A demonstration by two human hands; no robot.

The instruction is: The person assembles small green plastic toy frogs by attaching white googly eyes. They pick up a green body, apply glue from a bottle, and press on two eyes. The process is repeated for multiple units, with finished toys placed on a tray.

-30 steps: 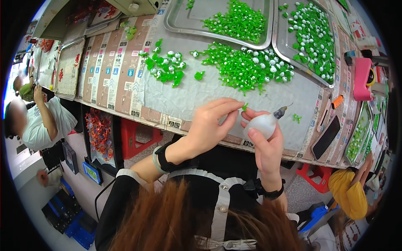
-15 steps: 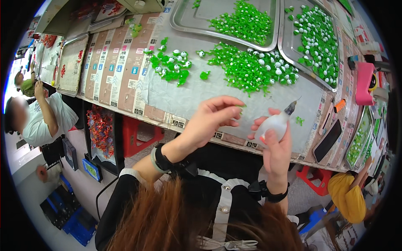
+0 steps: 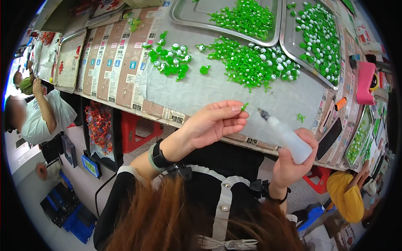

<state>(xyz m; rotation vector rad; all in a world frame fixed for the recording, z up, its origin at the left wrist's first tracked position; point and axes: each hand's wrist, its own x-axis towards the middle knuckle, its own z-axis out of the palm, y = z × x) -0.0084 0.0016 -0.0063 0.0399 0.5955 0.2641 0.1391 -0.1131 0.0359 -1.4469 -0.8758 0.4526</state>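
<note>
- Currently, a small green piece [image 3: 245,107] is pinched by the left hand [image 3: 217,123], over the wrinkled pale sheet [image 3: 180,98].
- A translucent squeeze bottle [image 3: 289,140] is gripped in the right hand [image 3: 296,164], its dark tip pointed toward the piece, apart.
- No white ball is seen on the held piece; in the glossy heap [image 3: 243,62], many seem fitted, others apparently left.
- More round-eyed pieces are spread in a shallow metal tray [image 3: 292,39].

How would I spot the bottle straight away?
Find the worktable across the picture's upper half. At its near edge, the person's right hand grips a squeeze bottle. It is cloudy white with a dark tip aimed up and left, unlike the green pieces beyond.
</note>
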